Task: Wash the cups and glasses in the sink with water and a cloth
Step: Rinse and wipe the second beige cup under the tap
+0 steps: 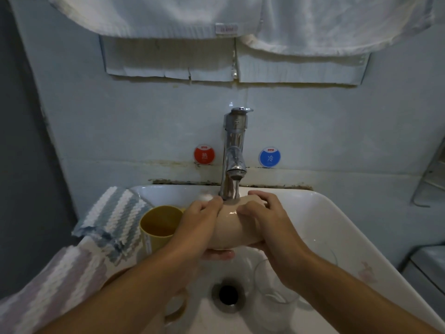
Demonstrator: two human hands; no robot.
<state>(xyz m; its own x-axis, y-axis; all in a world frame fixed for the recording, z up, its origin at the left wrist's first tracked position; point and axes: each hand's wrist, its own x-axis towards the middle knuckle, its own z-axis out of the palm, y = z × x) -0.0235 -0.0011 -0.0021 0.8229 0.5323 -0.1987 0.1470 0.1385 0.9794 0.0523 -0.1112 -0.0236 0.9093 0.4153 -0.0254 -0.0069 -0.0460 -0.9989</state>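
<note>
Both the left hand [204, 218] and right hand [262, 218] grip the pink cup [231, 227] under the tap [234, 150], so water rinses its side above the sink [337, 225].

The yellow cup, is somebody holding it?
No, the yellow cup stands alone at the sink's left side; both hands hold a pink cup under the tap.

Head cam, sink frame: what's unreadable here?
- Pink cup: rim and handle hidden by left hand and right hand.
- Mug: under the left forearm, only its handle shows.
- Clear glass: faint, partly behind the right forearm.
- Water flow under faucet: not discernible.
</note>
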